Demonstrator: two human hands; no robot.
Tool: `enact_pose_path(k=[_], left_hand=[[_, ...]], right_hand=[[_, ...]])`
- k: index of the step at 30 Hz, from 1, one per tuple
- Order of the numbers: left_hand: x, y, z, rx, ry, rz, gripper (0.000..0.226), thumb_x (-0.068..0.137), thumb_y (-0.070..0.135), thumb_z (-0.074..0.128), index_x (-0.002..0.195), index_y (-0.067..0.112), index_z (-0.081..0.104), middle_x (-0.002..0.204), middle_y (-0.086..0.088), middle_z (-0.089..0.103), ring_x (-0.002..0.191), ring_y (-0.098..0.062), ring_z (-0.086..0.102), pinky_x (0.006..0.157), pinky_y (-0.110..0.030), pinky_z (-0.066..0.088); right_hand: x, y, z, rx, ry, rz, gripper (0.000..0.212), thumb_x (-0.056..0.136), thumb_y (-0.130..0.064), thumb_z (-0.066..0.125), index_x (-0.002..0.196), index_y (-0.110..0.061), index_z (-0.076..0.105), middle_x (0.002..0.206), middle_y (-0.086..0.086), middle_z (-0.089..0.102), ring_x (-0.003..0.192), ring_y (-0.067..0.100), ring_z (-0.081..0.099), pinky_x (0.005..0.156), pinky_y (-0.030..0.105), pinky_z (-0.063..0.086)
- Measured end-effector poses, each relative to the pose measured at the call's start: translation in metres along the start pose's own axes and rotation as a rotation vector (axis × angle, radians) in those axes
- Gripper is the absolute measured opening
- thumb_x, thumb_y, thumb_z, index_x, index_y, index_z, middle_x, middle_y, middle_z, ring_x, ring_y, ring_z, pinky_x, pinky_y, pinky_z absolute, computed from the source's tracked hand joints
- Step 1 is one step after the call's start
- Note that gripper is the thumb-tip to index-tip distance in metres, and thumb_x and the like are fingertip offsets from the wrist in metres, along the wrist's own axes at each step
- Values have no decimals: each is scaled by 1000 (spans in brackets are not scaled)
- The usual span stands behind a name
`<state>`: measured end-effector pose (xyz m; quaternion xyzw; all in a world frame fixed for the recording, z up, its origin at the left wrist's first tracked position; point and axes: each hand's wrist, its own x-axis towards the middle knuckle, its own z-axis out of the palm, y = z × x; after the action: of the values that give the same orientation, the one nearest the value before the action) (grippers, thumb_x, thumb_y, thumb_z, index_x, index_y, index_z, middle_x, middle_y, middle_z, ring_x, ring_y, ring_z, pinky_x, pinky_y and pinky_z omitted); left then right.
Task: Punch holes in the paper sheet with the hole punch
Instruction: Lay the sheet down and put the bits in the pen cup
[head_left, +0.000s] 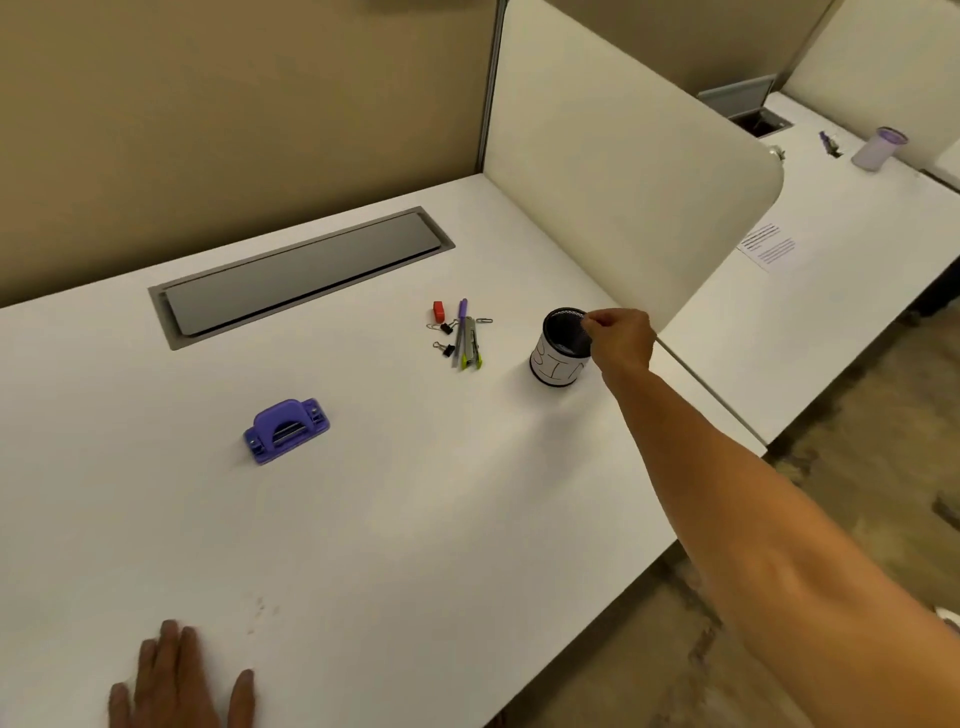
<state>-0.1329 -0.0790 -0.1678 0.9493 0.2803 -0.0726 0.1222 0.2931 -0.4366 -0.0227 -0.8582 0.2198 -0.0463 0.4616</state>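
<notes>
The white desk is big, and its near edge is cut off. The left hand lies flat on it with straight fingers, its wrist out of view. The right arm reaches far out; the right hand pinches the rim of the black mesh cup. The purple hole punch sits alone mid-desk. Small clips and pens are hard to tell apart.
</notes>
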Motion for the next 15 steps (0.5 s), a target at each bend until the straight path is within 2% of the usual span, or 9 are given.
enact_pose_path(k=[5, 8, 11, 13, 15], left_hand=[[-7, 5, -4, 12, 94, 5, 98, 88, 71, 13, 135, -6, 49, 148, -23, 45, 133, -41, 48, 115, -58, 22], [-11, 3, -5, 47, 112, 22, 89, 90, 64, 17, 139, -5, 47, 151, -21, 42, 136, -38, 45, 114, -58, 24], [-10, -2, -4, 60, 97, 28, 92, 91, 66, 13, 141, -5, 44, 154, -20, 38, 140, -37, 40, 116, -57, 22], [-9, -3, -5, 56, 86, 42, 92, 91, 66, 12, 143, -5, 41, 156, -19, 36, 142, -37, 36, 117, -57, 20], [-10, -3, -7, 59, 81, 58, 87, 92, 61, 16, 145, -5, 39, 157, -20, 34, 144, -37, 34, 118, -56, 19]], right_hand=[[-3, 0, 9, -285, -20, -27, 21, 88, -10, 66, 98, -24, 78, 109, 4, 74, 93, 28, 70, 78, 36, 58], [-7, -4, 12, -328, 2, -36, 14, 86, -17, 72, 96, -27, 75, 106, 4, 74, 93, 28, 69, 74, 33, 53], [-10, -4, 18, -319, 8, -70, 24, 88, -15, 66, 108, -26, 72, 112, 4, 72, 100, 28, 68, 77, 34, 53], [-18, -6, 25, -288, 53, -163, 30, 90, -18, 59, 118, -24, 67, 119, 2, 68, 111, 26, 63, 85, 37, 53], [-35, -9, 34, -275, 128, -318, 33, 91, -19, 55, 122, -24, 64, 122, 1, 64, 116, 24, 56, 82, 35, 50]])
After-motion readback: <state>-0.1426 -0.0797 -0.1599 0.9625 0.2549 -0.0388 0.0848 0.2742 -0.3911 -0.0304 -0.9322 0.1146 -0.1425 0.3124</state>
